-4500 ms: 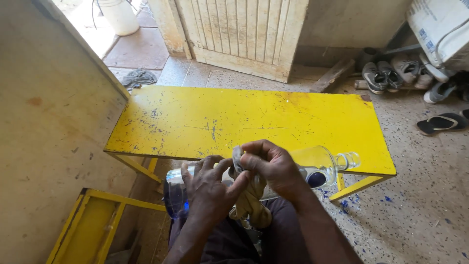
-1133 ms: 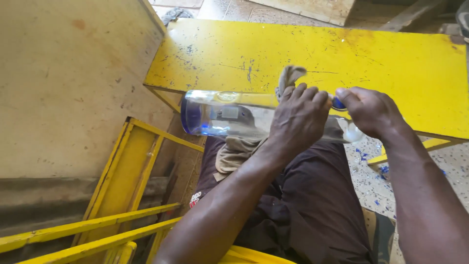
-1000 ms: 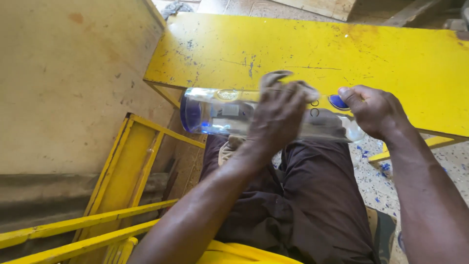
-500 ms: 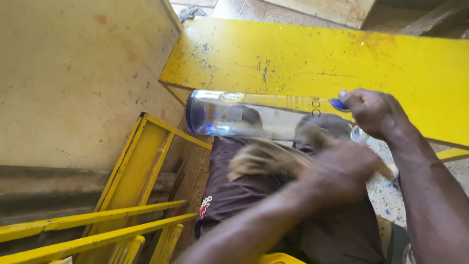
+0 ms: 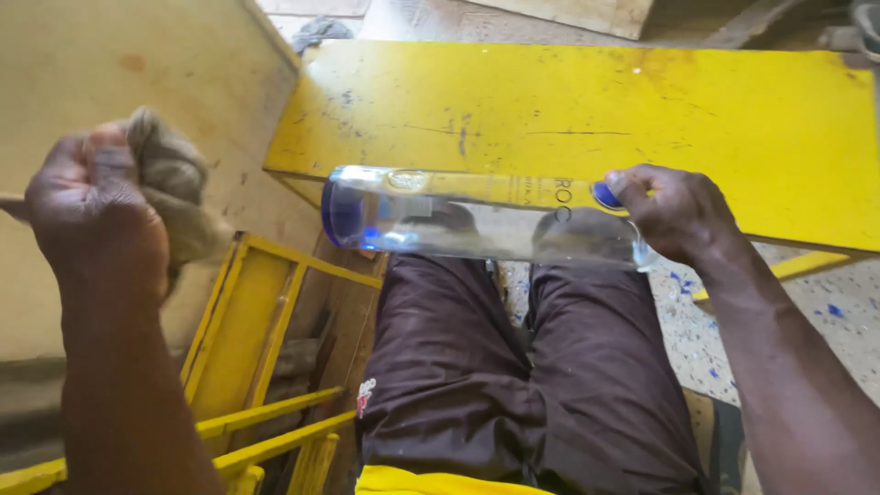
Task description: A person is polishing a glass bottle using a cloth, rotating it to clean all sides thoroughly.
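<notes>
Two hands busy: my right hand [image 5: 674,213] grips smooth clear glass bottle [image 5: 477,218] sideways; left hand [image 5: 92,206] clenched on crumpled grey rag [image 5: 170,188], far left.

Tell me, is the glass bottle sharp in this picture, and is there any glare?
Head view: the clear bottle is fairly sharp, with pale reflections along its side; the left hand holding the rag looks slightly soft; lighting is even daylight.
</notes>
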